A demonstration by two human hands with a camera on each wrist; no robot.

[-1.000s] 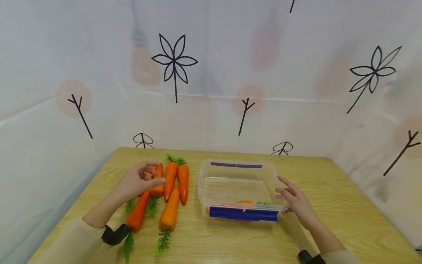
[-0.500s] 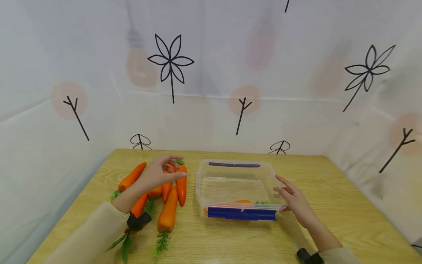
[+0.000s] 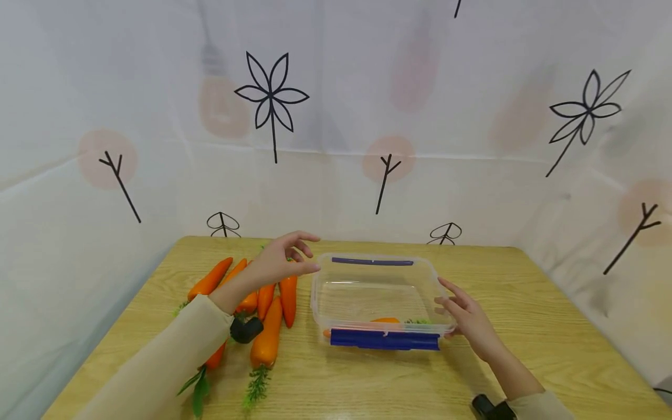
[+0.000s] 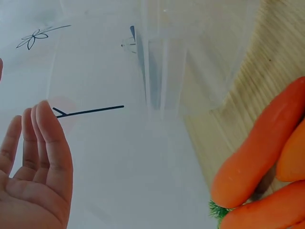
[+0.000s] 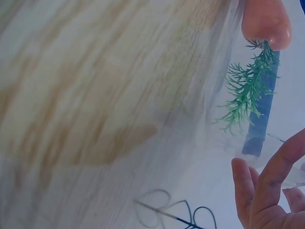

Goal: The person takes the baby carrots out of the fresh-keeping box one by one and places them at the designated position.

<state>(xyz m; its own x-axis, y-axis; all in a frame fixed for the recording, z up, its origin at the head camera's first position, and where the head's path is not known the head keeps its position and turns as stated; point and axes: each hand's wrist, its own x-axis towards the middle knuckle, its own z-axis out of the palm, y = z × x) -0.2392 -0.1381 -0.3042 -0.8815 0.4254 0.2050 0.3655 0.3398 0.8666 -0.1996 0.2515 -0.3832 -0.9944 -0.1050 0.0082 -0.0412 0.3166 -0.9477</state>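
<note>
A clear plastic food container (image 3: pixel 362 300) with blue latches stands lidless on the table. One orange carrot (image 3: pixel 385 320) with green leaves lies inside, along its near wall. My left hand (image 3: pixel 280 259) hovers at the container's far left corner, fingers gently bent and apart from the thumb, nothing between them. Below that wrist lie several carrots (image 3: pixel 266 341), partly hidden by the arm. My right hand (image 3: pixel 469 321) is at the container's right wall, relaxed fingers touching the rim. The right wrist view shows its fingers (image 5: pixel 244 186) near the leafy end of the inside carrot.
The wooden table (image 3: pixel 525 326) extends to the right of the container. Behind it hangs a pale cloth backdrop (image 3: pixel 336 192) with line-drawn flowers. A black wrist camera (image 3: pixel 247 330) sits on the left wrist, above the carrots.
My left hand has moved right, from over the carrots to the container's far left corner, still holding nothing. The right hand stays at the container's right side.
</note>
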